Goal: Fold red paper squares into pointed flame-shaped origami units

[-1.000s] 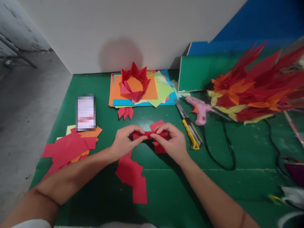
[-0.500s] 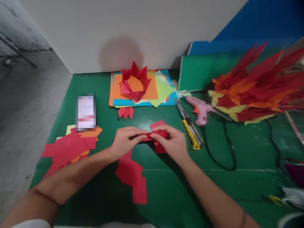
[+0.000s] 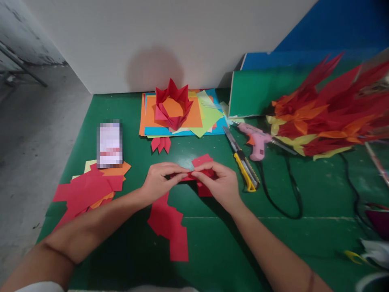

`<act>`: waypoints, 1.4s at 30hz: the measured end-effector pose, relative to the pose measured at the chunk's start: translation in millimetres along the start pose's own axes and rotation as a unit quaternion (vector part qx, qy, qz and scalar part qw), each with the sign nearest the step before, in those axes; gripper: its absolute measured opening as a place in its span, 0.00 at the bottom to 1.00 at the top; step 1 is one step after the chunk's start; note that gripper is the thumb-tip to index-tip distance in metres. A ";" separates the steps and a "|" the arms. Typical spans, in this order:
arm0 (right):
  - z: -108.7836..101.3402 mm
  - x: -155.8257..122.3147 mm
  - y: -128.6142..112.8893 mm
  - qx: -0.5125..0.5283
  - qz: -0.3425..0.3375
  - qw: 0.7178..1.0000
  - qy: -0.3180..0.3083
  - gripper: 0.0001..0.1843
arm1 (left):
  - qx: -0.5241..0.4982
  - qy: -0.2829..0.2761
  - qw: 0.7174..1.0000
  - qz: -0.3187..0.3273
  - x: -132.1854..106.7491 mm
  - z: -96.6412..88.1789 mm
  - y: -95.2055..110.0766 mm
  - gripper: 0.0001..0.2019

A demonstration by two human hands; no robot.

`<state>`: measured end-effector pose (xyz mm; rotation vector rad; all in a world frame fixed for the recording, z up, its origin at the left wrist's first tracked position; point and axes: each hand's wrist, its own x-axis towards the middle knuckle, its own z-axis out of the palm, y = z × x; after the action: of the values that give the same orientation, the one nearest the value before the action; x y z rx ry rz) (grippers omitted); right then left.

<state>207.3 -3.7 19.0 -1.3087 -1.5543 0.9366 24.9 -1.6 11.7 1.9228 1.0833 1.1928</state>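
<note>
One red paper strip [image 3: 187, 178] being pinched by left hand [image 3: 161, 180], right hand [image 3: 219, 182], both nearly closed; one phone [image 3: 110, 144] being seen near desk [image 3: 212, 239] left edge.

1. One head-worn view faces forward and down over the green table [image 3: 212, 247].
2. It looks from close above the left hand [image 3: 161, 181] and right hand [image 3: 220, 183], both mid-frame.
</note>
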 end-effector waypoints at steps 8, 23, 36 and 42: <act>0.0 -1.1 0.8 0.012 -0.010 1.000 -0.012 0.10 | -0.010 -0.035 0.998 -0.046 2.3 -0.3 4.4 0.03; 0.1 2.2 0.7 0.094 0.081 0.992 -0.014 0.16 | -0.036 -0.052 0.995 -0.071 0.6 0.5 2.6 0.03; -0.3 3.3 3.0 0.069 0.077 0.995 -0.010 0.16 | -0.029 -0.047 0.996 -0.070 -0.2 0.3 3.0 0.06; -0.4 4.7 6.3 0.044 0.066 0.997 -0.018 0.16 | -0.001 -0.061 0.997 -0.045 -0.3 -0.1 -0.6 0.08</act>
<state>209.4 1.9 13.9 -1.3510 -1.4499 1.1052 24.6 -1.6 11.1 1.8994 1.0912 1.0145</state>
